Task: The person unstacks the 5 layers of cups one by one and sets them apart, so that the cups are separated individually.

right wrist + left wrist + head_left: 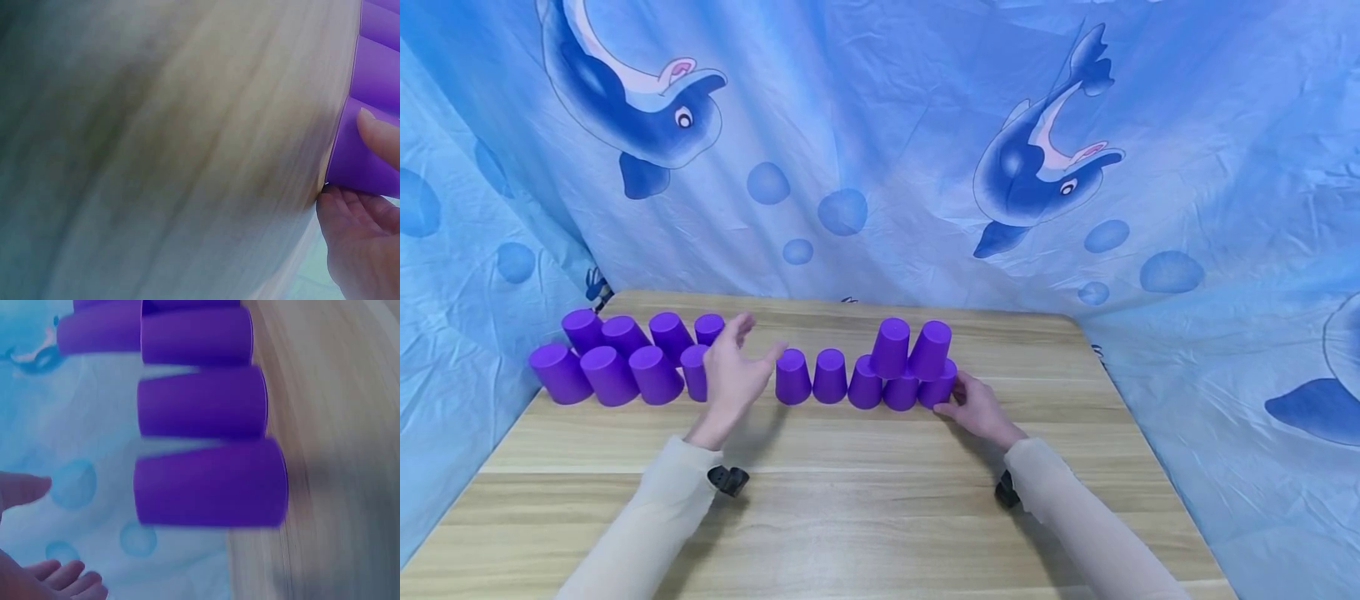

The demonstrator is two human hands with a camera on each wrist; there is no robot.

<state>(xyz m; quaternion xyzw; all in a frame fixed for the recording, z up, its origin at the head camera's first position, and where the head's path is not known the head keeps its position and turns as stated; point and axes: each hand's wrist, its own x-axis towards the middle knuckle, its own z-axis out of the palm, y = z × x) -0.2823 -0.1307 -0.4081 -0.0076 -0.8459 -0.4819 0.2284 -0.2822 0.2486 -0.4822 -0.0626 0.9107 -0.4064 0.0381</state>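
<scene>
Upside-down purple cups stand in a side-by-side row on the table, with two upper cups, one left (891, 348) and one right (930, 350), resting across the right end. My right hand (981, 407) holds the rightmost bottom cup (937, 387), thumb on its near side and fingers at its right side; the right wrist view shows this cup (362, 153) between them. My left hand (733, 375) is raised, its fingers spread and holding nothing, just left of the row's leftmost cup (793, 379). In the left wrist view that cup (209, 484) is apart from the thumb (22, 489).
Left of my left hand, more upside-down purple cups stand in a front group (608, 377) and a back group (670, 337); my hand partly covers the nearest ones. The wooden table (865, 517) ends at a blue dolphin-print curtain (880, 167).
</scene>
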